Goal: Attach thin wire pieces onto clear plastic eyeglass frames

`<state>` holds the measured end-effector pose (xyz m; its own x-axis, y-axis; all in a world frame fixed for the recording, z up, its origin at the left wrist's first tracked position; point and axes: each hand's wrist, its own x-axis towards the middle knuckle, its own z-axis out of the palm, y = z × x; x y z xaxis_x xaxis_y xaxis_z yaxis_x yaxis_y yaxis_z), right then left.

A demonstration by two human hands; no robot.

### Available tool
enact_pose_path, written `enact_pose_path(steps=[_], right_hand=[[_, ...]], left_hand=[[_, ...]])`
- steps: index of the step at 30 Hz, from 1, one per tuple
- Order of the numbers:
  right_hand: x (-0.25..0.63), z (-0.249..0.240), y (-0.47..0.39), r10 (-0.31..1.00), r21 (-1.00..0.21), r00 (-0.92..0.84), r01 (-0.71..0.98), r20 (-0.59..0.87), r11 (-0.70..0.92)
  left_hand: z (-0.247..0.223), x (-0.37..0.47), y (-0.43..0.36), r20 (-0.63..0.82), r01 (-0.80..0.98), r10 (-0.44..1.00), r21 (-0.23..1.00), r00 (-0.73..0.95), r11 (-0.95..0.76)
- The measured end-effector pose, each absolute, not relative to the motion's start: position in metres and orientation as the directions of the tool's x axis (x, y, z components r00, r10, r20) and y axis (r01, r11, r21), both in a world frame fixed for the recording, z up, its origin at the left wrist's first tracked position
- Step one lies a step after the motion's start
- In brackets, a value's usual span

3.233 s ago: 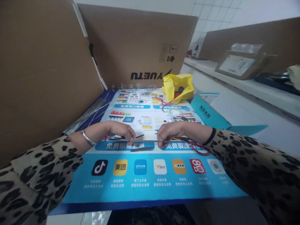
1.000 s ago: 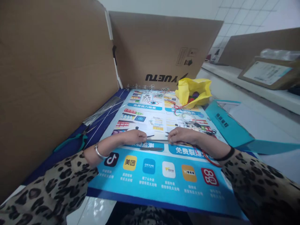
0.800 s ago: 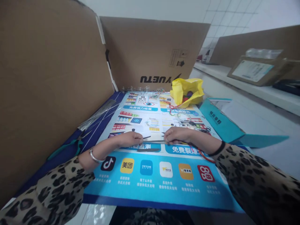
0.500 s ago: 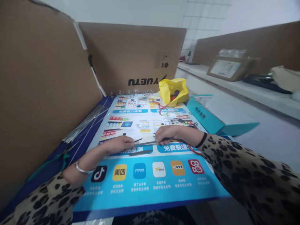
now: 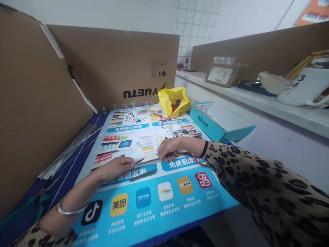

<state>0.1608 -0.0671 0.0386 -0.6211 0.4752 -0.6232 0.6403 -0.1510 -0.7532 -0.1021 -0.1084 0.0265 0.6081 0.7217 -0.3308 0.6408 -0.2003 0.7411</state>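
My left hand is closed in a pinch on one end of a thin grey strip. A short dark tip sticks out past its fingers. Closed on the strip's other end, my right hand holds it nearly level, a little above the printed sheet, where a dark shadow falls. Behind my right palm runs a dark tool with red-orange loop handles; its kind is partly hidden, and I cannot tell whether the hand grips it.
A yellow bag stands at the back, with a clear tape roll before it. Right of these is a teal box. A bundle of thin silvery strips and teal-handled tool lie left. Cardboard walls enclose the table.
My view has turned to the right, so everything sits further left and a white mug appears on the shelf. Both hands keep their hold on the strip, with little change between them.
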Motion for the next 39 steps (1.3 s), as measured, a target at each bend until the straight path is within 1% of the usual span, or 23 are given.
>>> enact_pose_path(steps=[4, 8, 14, 19, 21, 22, 23, 24, 25, 26, 29, 33, 35, 39], right_hand=[[0.162, 0.036, -0.069, 0.535, -0.797, -0.637, 0.591, -0.555, -0.124], [0.161, 0.024, -0.072, 0.577, -0.834, -0.649, 0.542, -0.495, -0.105], [0.161, 0.012, -0.076, 0.608, -0.842, -0.653, 0.537, -0.452, -0.050], [0.162, 0.020, -0.078, 0.595, -0.818, -0.678, 0.573, -0.432, 0.060], [0.164, 0.027, -0.082, 0.641, -0.798, -0.671, 0.584, -0.372, 0.148], [0.166, 0.031, -0.086, 0.694, -0.779, -0.651, 0.591, -0.306, 0.210], [0.171, 0.034, -0.090, 0.783, -0.713, -0.601, 0.619, -0.160, 0.330], [0.178, 0.037, -0.095, 0.846, -0.628, -0.533, 0.667, -0.026, 0.402], [0.187, 0.039, -0.100, 0.876, -0.554, -0.479, 0.716, 0.054, 0.425], [0.198, 0.040, -0.106, 0.890, -0.499, -0.448, 0.754, 0.085, 0.427], [0.233, 0.034, -0.125, 0.925, -0.361, -0.364, 0.852, 0.110, 0.378], [0.268, 0.017, -0.150, 0.941, -0.222, -0.285, 0.920, 0.181, 0.321], [0.276, 0.009, -0.159, 0.939, -0.161, -0.294, 0.933, 0.179, 0.322], [0.282, 0.001, -0.168, 0.933, -0.036, -0.327, 0.941, 0.147, 0.336]], left_hand=[[0.025, -0.104, -0.109, -0.290, 0.662, 0.740, 0.699, 0.607, -0.269], [0.021, -0.107, -0.109, -0.275, 0.668, 0.753, 0.690, 0.598, -0.279], [0.014, -0.110, -0.110, -0.225, 0.656, 0.756, 0.679, 0.614, -0.331], [0.014, -0.108, -0.114, -0.204, 0.657, 0.786, 0.687, 0.584, -0.310], [0.014, -0.109, -0.116, -0.192, 0.645, 0.792, 0.702, 0.579, -0.302], [0.014, -0.110, -0.116, -0.184, 0.635, 0.794, 0.712, 0.579, -0.299], [0.013, -0.111, -0.116, -0.177, 0.623, 0.794, 0.725, 0.581, -0.294], [0.013, -0.112, -0.116, -0.174, 0.609, 0.793, 0.740, 0.584, -0.286], [0.012, -0.114, -0.115, -0.170, 0.592, 0.791, 0.757, 0.587, -0.277], [0.012, -0.115, -0.115, -0.168, 0.574, 0.790, 0.775, 0.590, -0.264], [0.012, -0.119, -0.114, -0.169, 0.529, 0.790, 0.820, 0.589, -0.219], [0.017, -0.125, -0.113, -0.214, 0.505, 0.781, 0.851, 0.587, -0.147], [0.019, -0.127, -0.112, -0.225, 0.482, 0.790, 0.870, 0.571, -0.101], [0.019, -0.127, -0.112, -0.276, 0.416, 0.816, 0.908, 0.508, 0.049]])
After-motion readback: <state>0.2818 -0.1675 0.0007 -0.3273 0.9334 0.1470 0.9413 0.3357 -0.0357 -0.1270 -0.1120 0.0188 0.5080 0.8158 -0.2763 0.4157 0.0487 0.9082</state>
